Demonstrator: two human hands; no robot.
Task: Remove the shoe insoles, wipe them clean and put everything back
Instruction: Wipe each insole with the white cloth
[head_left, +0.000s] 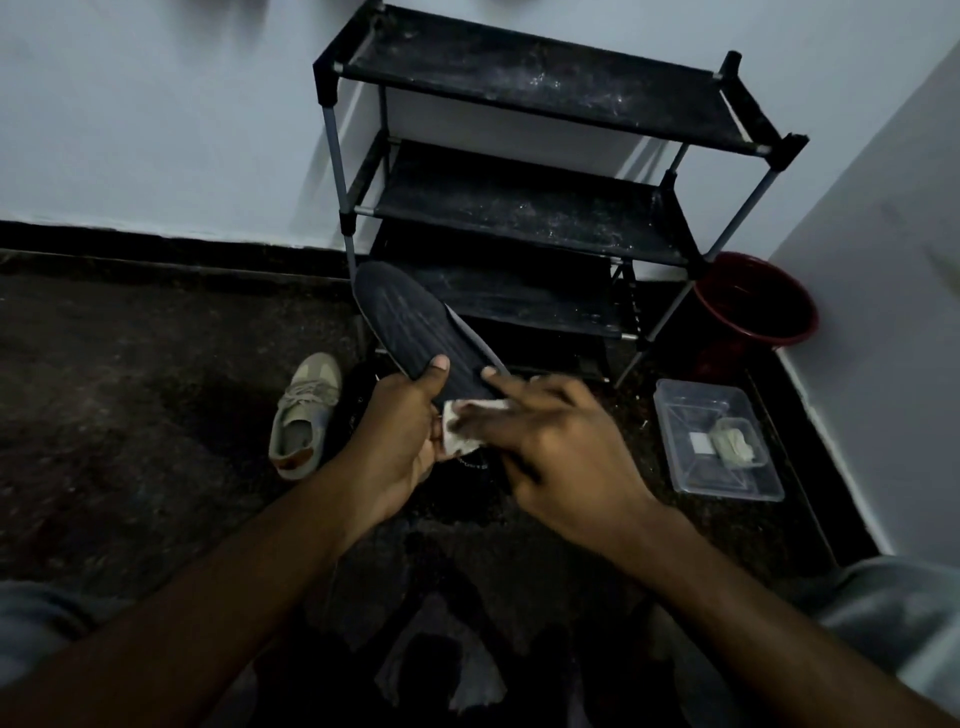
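My left hand (397, 436) grips a dark ribbed insole (410, 322) by its heel end, thumb on top, with the toe end pointing up and away toward the rack. My right hand (540, 441) presses a small white wipe (462, 426) against the near part of the insole, fingers stretched over it and blurred. A beige sneaker (304, 415) lies on the dark floor to the left of my left hand. A dark shape beside the sneaker, under my hands, is too dim to identify.
A black three-tier shoe rack (524, 208) stands against the wall ahead. A red bucket (753, 301) sits in the right corner. A clear plastic container (675, 415) with a cloth and a small pad inside lies on the floor at right. My knees show at the bottom.
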